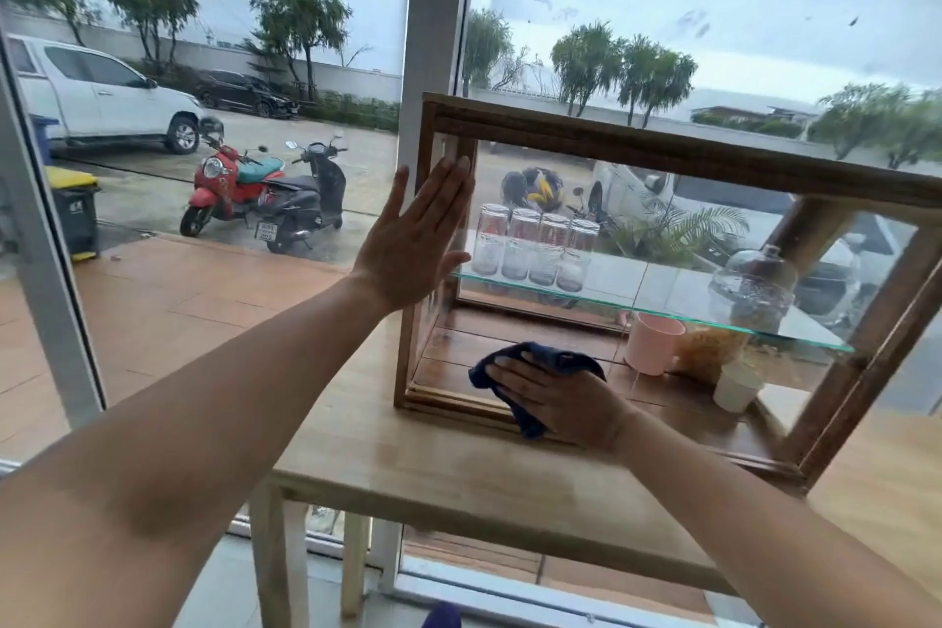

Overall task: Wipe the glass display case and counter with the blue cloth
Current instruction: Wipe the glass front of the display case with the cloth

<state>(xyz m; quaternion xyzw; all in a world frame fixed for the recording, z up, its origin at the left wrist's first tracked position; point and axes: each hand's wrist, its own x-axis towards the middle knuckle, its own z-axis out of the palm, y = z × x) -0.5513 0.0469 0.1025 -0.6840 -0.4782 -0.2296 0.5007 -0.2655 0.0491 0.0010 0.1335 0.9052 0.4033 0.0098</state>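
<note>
A wooden-framed glass display case (637, 145) stands on a light wooden counter (408, 459) by a large window. My left hand (418, 240) lies flat, fingers together, against the case's left side near its front corner. My right hand (560, 403) presses a dark blue cloth (535, 360) low on the front of the case, near its bottom rail. The cloth is bunched under my fingers and hangs below my palm.
Inside the case, several upturned glasses (535, 250) and a glass dome (754, 286) sit on a glass shelf (662, 306). Below it stand a pink cup (652, 342) and a white cup (734, 385). The counter's left edge lies close to the case; scooters and cars are parked outside.
</note>
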